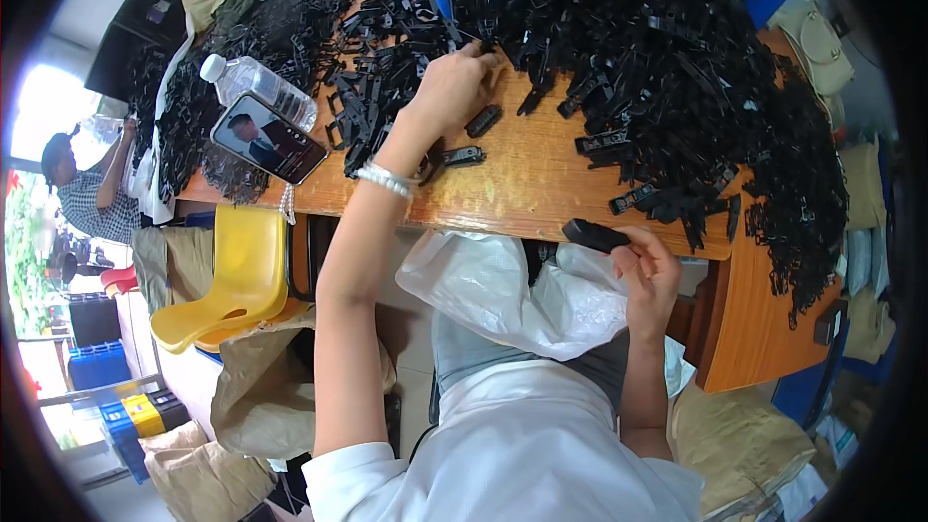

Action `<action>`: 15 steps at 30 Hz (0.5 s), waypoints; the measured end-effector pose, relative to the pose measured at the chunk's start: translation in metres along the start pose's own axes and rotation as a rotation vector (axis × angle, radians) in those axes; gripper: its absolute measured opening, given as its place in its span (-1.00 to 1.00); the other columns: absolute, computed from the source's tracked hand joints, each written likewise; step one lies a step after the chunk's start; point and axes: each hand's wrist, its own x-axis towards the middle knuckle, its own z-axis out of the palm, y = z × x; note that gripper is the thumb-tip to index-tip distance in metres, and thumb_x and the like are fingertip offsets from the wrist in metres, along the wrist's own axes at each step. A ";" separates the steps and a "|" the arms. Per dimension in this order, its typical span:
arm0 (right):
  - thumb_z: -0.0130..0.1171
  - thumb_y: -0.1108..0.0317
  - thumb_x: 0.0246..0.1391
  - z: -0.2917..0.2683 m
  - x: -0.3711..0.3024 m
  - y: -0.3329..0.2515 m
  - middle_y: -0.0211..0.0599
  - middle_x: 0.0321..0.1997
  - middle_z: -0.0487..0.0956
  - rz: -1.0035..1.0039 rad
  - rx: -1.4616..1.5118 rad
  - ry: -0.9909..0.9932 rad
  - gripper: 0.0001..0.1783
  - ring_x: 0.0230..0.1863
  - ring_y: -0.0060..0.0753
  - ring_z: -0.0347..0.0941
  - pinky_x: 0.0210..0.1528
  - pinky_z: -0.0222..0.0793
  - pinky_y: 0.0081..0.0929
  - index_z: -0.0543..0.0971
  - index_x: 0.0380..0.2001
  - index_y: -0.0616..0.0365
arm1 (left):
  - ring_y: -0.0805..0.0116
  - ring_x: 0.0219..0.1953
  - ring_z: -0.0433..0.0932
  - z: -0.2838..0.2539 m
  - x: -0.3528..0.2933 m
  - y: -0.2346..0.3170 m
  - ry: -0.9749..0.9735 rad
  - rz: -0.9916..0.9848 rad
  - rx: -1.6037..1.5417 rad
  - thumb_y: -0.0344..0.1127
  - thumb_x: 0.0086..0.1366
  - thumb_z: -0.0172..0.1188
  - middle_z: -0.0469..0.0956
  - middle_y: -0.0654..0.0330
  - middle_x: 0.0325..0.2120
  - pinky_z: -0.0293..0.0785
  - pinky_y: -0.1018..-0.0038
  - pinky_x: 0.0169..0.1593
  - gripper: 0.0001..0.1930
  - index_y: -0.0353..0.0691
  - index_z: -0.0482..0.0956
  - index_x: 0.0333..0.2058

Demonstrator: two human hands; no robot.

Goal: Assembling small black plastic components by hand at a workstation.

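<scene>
My right hand [650,275] is closed around one end of a small black plastic clip [593,235], holding it just off the table's near edge. My left hand [454,87], with a white beaded bracelet [385,179] on the wrist, reaches across to the near side of the black pile [599,10]. Its fingers are bent together at the parts; what lies between them is hidden. Close below that hand, one black clip [483,120] and another clip [464,157] lie apart on the wooden table [522,184]. A white plastic bag [570,304] spreads over my lap.
Toward the left, a phone [268,140] showing a video leans against a clear bottle [261,87] among more black parts. A yellow chair [232,280] and brown paper sacks [261,387] stand lower left. Another person [92,179] is at the far left; a large sack [739,445] lies lower right.
</scene>
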 end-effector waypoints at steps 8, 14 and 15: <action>0.10 0.51 -0.03 0.000 0.001 0.005 -0.33 -0.41 0.43 0.006 -0.002 -0.018 -0.78 -0.52 -0.63 0.27 -0.47 0.19 -0.71 0.46 -0.28 0.38 | 0.17 -0.37 0.49 0.008 0.005 0.001 -0.134 0.179 0.061 -0.47 -0.06 0.16 0.48 0.14 -0.39 0.47 0.42 -0.30 -0.78 -0.23 0.56 -0.34; 0.10 0.49 -0.03 0.002 0.004 0.007 -0.28 -0.47 0.47 0.031 0.091 -0.031 -0.77 -0.51 -0.59 0.31 -0.47 0.22 -0.69 0.44 -0.27 0.38 | 0.41 -0.37 0.51 -0.032 -0.013 0.043 0.158 -0.286 -1.103 -0.38 0.20 0.05 0.50 0.21 -0.36 0.45 0.48 -0.31 -0.78 -0.33 0.43 -0.18; 0.09 0.50 -0.03 0.002 0.006 0.007 -0.26 -0.48 0.49 0.010 0.131 -0.046 -0.77 -0.50 -0.57 0.33 -0.47 0.23 -0.68 0.44 -0.27 0.38 | 0.41 -0.37 0.51 -0.036 -0.018 0.054 0.156 -0.288 -1.104 -0.38 0.20 0.05 0.50 0.21 -0.36 0.45 0.48 -0.31 -0.78 -0.33 0.43 -0.18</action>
